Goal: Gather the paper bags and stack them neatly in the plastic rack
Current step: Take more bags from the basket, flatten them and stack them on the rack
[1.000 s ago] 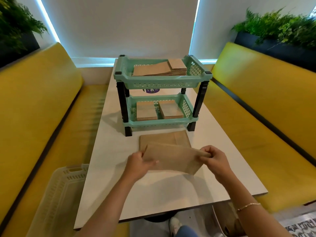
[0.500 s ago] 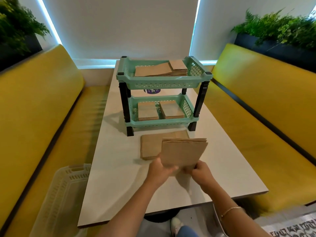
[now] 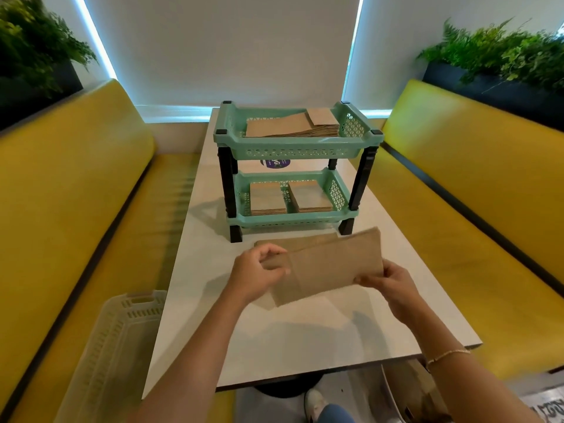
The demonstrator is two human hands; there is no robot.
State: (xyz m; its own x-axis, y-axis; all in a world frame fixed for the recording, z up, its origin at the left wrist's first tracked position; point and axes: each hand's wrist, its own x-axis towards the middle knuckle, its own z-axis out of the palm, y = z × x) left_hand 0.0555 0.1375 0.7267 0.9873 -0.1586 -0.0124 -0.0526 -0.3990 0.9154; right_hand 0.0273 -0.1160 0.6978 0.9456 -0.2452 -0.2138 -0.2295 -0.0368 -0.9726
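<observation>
Flat brown paper bag (image 3: 331, 267) held crosswise before the mint-green two-tier plastic rack (image 3: 293, 148).
Left hand (image 3: 259, 274) and right hand (image 3: 389, 279) each pinch one end; rack lies straight ahead.

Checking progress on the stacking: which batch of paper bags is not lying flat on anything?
The paper bags gripped between left hand and right hand; other stacks rest on rack shelves.

Long white rectangular table (image 3: 305, 340) between two yellow padded bench seats (image 3: 76, 184) (image 3: 476, 178). Pale grey roller blinds (image 3: 225, 47) cover back windows; blue-white daylight leaks along edges. Dark planters with green ferns (image 3: 500, 53) (image 3: 33, 47) behind both backrests. Cream perforated plastic crate (image 3: 113, 355) on left seat. Grey floor below.
</observation>
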